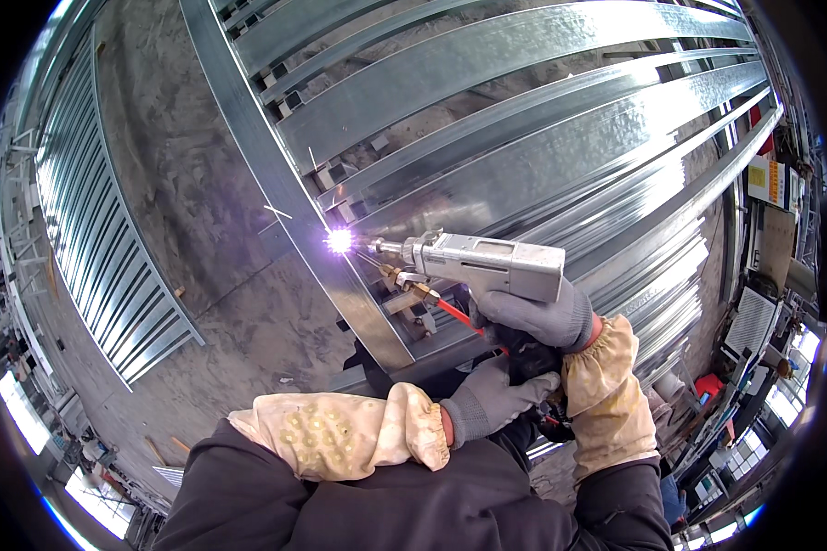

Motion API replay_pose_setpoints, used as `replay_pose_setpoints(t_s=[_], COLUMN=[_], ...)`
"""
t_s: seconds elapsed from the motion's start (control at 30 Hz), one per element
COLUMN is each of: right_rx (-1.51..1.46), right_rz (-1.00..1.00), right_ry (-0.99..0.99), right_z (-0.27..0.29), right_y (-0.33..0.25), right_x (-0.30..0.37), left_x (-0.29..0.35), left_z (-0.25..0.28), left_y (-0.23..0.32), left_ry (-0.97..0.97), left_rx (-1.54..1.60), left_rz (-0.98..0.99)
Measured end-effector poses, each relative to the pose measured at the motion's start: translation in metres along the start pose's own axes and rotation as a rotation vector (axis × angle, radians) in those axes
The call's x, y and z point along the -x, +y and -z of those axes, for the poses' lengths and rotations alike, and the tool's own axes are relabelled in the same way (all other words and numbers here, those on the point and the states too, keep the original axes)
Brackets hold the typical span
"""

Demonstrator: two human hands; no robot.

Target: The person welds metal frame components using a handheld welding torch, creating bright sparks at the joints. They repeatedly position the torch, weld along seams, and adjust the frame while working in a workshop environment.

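so, right hand (535, 317) grips welding torch (496, 260) — sparking at metal bar (280, 179).

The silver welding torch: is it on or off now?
On. A bright violet-white spark shows at the metal bar, just beyond the tip of the torch in the right hand.

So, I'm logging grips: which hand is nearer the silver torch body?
Right. The right hand is against the silver torch body; the left hand is apart, lower in view.
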State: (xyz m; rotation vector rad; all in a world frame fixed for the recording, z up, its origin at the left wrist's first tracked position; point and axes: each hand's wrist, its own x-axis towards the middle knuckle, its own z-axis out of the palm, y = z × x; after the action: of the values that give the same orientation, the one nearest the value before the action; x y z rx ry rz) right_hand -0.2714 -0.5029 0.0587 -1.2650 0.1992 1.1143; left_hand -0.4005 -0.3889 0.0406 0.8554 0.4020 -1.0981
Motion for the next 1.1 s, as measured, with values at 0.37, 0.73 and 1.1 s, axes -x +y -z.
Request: replay_pose_setpoints(t_s=[0.37,0.73,1.1], right_rx=[0.048,0.013,0.283], right_rz=[0.061,0.073,0.386], right_ry=[0.013,0.078,0.297], right_z=[0.002,-0.009,-0.069], right_y=[0.004,-0.006,-0.043], right_x=[0.003,0.019,0.102], left_x=[0.001,0.01,0.065], left_z=[-0.001,-0.001,-0.006], left_y=[0.003,0.014,0.029], left_ry=[-0.026,-0.065,-0.39], left_rx=[-0.054,-0.226,-0.161], left_rz=[0.046,-0.009,-0.143])
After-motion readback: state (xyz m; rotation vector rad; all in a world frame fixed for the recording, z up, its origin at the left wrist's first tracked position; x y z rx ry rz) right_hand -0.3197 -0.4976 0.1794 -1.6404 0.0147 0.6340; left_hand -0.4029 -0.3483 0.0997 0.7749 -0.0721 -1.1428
